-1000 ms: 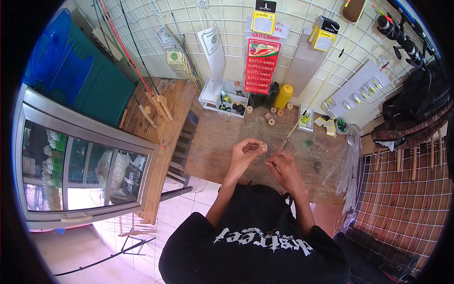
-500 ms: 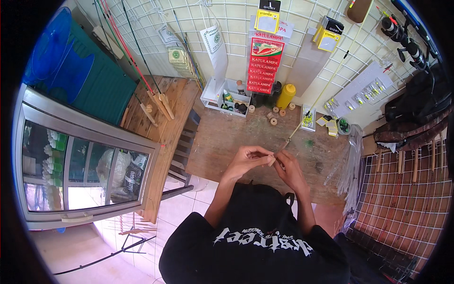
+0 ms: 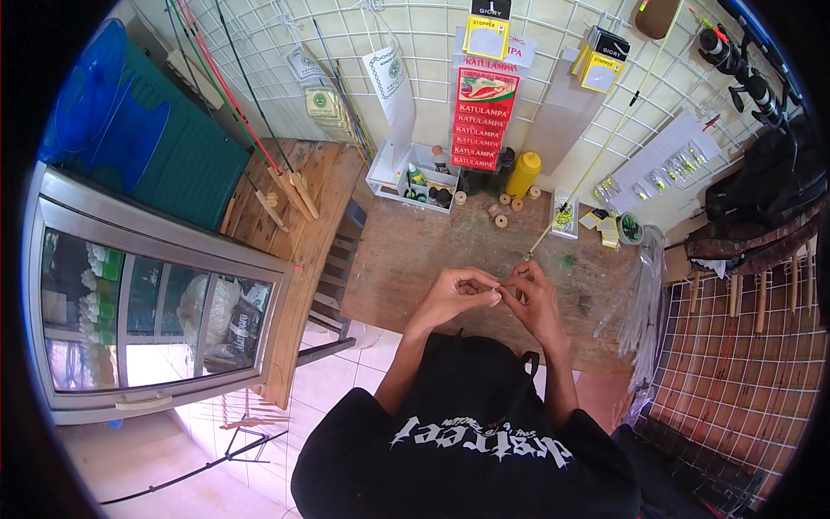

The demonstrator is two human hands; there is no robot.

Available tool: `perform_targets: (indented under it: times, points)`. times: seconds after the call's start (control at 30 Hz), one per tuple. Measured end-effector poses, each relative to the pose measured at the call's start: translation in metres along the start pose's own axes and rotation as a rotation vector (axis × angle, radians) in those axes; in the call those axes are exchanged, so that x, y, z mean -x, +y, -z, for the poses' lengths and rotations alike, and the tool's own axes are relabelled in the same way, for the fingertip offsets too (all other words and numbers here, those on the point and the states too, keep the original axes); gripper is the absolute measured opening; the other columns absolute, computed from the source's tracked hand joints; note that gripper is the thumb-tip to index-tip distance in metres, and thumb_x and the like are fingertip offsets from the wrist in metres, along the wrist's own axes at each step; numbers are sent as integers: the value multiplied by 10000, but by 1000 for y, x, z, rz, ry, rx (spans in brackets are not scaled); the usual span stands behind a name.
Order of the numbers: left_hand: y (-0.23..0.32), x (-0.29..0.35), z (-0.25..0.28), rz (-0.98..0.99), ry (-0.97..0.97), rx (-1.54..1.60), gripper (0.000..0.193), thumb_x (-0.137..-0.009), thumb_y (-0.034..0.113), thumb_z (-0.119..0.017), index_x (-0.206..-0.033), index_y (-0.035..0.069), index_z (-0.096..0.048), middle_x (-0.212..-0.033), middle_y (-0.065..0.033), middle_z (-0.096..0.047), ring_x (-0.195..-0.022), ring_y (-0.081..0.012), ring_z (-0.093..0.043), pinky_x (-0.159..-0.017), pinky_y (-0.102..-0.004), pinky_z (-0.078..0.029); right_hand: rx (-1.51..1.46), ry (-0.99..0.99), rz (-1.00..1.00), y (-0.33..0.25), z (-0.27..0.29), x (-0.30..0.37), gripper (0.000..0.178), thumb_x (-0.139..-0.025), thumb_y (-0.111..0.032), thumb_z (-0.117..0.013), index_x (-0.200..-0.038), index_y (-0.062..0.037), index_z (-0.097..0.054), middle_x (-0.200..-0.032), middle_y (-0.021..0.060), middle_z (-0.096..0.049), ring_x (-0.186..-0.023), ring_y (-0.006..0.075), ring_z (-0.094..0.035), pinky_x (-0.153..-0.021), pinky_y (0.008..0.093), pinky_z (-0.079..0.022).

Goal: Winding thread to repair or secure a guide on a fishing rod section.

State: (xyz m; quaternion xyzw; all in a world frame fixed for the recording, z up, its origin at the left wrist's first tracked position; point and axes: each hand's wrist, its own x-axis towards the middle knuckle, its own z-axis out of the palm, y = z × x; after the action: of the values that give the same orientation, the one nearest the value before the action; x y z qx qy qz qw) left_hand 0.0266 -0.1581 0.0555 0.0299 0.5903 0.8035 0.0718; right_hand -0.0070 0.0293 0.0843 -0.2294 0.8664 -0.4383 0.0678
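Observation:
Over the near part of the wooden worktable point(image 3: 406, 259), my left hand point(image 3: 456, 297) and my right hand point(image 3: 532, 301) meet at the fingertips. Both are closed in a pinch. Whatever lies between the fingers is too small to make out. Just beyond my right hand's raised fingers is the lower end of a thin pale fishing rod point(image 3: 548, 230), which slants up and away to the right. It passes a small white tray point(image 3: 566, 227) holding yellow-green bits.
Several wooden spools point(image 3: 501, 221), a yellow bottle point(image 3: 523, 176) and a white organiser box point(image 3: 386, 185) stand along the table's back. Clear plastic sleeves point(image 3: 641, 303) hang over its right edge. A glass-fronted cabinet point(image 3: 156, 394) is at left; fishing reels point(image 3: 735, 65) hang upper right.
My right hand's fingers have shifted and lifted, now pinching tip to tip with my left. A brownish piece seen by the right fingers earlier no longer shows. My left hand has barely moved.

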Motion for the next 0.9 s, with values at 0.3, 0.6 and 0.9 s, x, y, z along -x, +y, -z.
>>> perform_targets:
  times: [0.3,0.6,0.9]
  points:
    - [-9,0,5,128,-11,-174,224,-782,119,-773,-947,-9,-691,-807,-17,-667,-675,-25,-544,-611,-183,-438,-23,64,46,6,-3,0,129,-771,-69,-736,-885,-40,-683,-927,61,-554,-563,121,-531,-512,277,-423]
    - [-10,1,5,143,2,-374,219,-767,113,-782,-928,-5,-693,-771,14,-622,-704,-23,-523,-625,-189,-428,-8,77,50,2,-2,1,142,-767,-48,-737,-902,-53,-690,-917,51,-593,-570,110,-522,-516,259,-431]
    - [-12,-3,7,55,183,-448,221,-761,154,-783,-894,5,-689,-732,-17,-657,-640,-47,-552,-598,-223,-461,-110,168,79,2,-4,1,201,-774,-20,-721,-971,-51,-700,-954,75,-684,-520,84,-530,-490,225,-435]
